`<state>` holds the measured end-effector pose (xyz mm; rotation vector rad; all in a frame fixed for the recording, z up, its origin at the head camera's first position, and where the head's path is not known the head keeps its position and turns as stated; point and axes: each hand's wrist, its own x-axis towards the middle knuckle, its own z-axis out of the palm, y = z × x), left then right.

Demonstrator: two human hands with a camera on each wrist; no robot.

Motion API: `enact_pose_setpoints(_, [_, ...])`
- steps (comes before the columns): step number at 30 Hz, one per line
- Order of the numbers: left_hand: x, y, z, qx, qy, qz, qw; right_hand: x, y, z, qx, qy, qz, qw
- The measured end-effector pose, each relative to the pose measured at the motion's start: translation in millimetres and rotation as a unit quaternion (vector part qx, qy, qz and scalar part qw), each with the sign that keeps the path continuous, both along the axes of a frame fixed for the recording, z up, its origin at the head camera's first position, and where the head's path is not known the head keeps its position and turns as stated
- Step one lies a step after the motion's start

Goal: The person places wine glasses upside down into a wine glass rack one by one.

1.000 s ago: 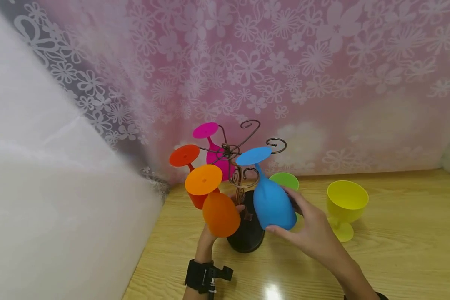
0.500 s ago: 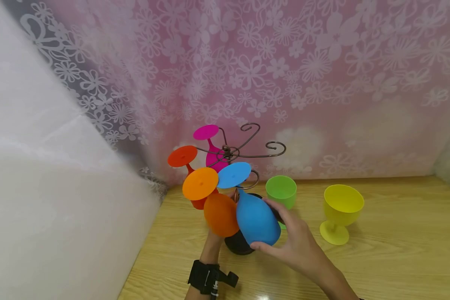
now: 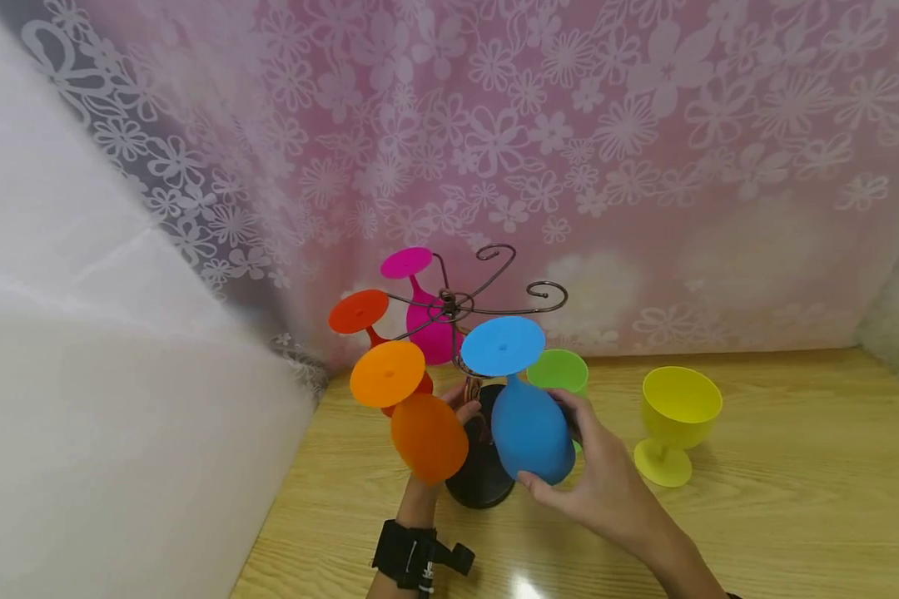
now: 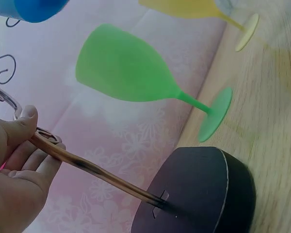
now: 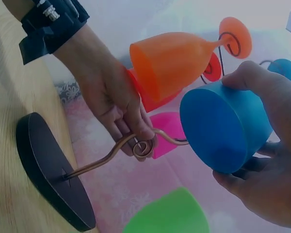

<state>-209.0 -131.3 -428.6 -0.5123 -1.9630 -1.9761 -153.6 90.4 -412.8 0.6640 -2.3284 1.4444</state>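
Blue goblet (image 3: 532, 433) foot-up in right hand (image 3: 610, 487), beside metal goblet rack (image 3: 449, 306) on desk (image 3: 794, 507).
Right fingers spread wide round the bowl, thumb opposed; can't tell if the goblet touches a hook. Left hand (image 4: 19, 170): fingers wrapped on the rack's stem (image 4: 94, 170), above black base (image 3: 481, 487). Orange goblet (image 3: 429, 439), red goblet (image 3: 358, 312), magenta goblet (image 3: 432, 331) hang inverted; green goblet (image 3: 557, 374), yellow goblet (image 3: 677, 412) upright to the right. Desk: pale wood grain, glare at near edge. Behind: pink curtain (image 3: 644, 166), white flower print. White wall (image 3: 120, 374) at left.
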Motion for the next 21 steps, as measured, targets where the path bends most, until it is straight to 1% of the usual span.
enact_pose_setpoints(1, [-1.4,-1.4,-1.7,0.005,-0.003,-0.016,0.9999,-1.1,0.6,-0.9,-0.001,0.0,-0.002,1.0])
enact_pose_setpoints(3, [-3.1,-1.6,-4.4,0.014,0.003,-0.028,0.9995,-2.7,0.4,-2.5,-0.007,-0.002,0.003,1.0])
enact_pose_setpoints(4, [-4.3,-1.5,-6.8,0.009,0.015,-0.028,0.9995,-3.1,-0.3,-3.4,-0.01,-0.006,0.008,0.9999])
enact_pose_setpoints(7, [-5.1,0.3,-13.3,-0.012,0.047,0.013,0.9987,-4.7,-4.9,-6.3,-0.022,-0.018,0.031,0.9991])
enact_pose_setpoints(9, [-5.3,2.5,-15.1,-0.004,0.038,0.026,0.9989,-5.7,-8.6,-7.7,-0.027,-0.026,0.048,0.9982])
enact_pose_setpoints(11, [-5.1,2.6,-17.1,-0.016,0.038,0.049,0.998,-6.6,-11.8,-9.7,-0.03,-0.03,0.06,0.9973])
enact_pose_setpoints(13, [-4.1,1.7,-16.7,-0.003,0.029,0.04,0.9988,-6.8,-14.0,-11.9,-0.031,-0.034,0.07,0.9965])
enact_pose_setpoints(14, [-2.8,1.4,-14.7,0.001,0.027,0.035,0.999,-6.7,-14.6,-13.1,-0.03,-0.035,0.073,0.9963])
enact_pose_setpoints(16, [-0.9,0.1,-10.9,-0.004,0.036,0.028,0.9989,-6.5,-15.0,-14.9,-0.025,-0.038,0.077,0.996])
enact_pose_setpoints(17, [-0.4,-0.3,-8.5,0.002,0.039,0.015,0.9991,-6.1,-14.6,-15.0,-0.021,-0.038,0.078,0.9961])
enact_pose_setpoints(18, [-1.1,-1.0,-8.4,0.0,0.049,0.012,0.9987,-5.6,-13.5,-14.3,-0.016,-0.038,0.076,0.9962])
enact_pose_setpoints(19, [-1.9,-1.5,-8.4,-0.009,0.066,0.015,0.9977,-5.2,-11.8,-13.3,-0.009,-0.035,0.073,0.9966])
enact_pose_setpoints(20, [-4.4,-2.3,-11.2,-0.014,0.085,0.015,0.9962,-5.2,-9.1,-11.8,0.0,-0.027,0.067,0.9974])
enact_pose_setpoints(21, [-7.8,-3.3,-14.6,-0.011,0.097,0.004,0.9952,-4.9,-5.5,-9.6,0.009,-0.018,0.058,0.9981])
